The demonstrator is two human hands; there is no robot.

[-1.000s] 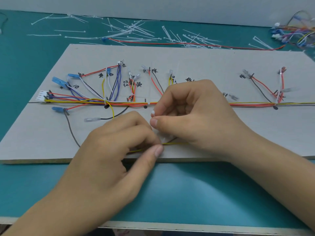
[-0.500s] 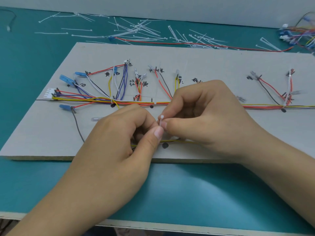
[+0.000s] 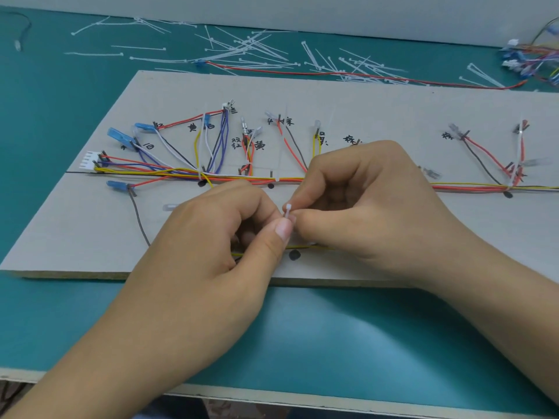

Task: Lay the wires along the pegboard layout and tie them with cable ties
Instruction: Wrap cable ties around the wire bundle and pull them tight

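Note:
A grey layout board (image 3: 378, 98) lies on the teal table, with a bundle of coloured wires (image 3: 181, 173) running along its middle line and branches fanning upward. My left hand (image 3: 211, 255) and my right hand (image 3: 372, 207) meet near the board's front edge, both pinching a white cable tie (image 3: 287, 209) whose head sticks up between the fingertips. Below the hands a yellow wire and a dark wire (image 3: 305, 247) run across the board beside a black dot (image 3: 294, 254). The tie's loop is hidden by my fingers.
Several loose white cable ties (image 3: 248, 46) are scattered on the table behind the board, with a long red wire (image 3: 348, 74) among them. A heap of coloured wires with connectors (image 3: 532, 58) sits at the far right. The table's near edge (image 3: 272, 397) runs below my forearms.
Both hands have lifted slightly off the yellow wire and closed together on the cable tie; its head now shows between the fingertips.

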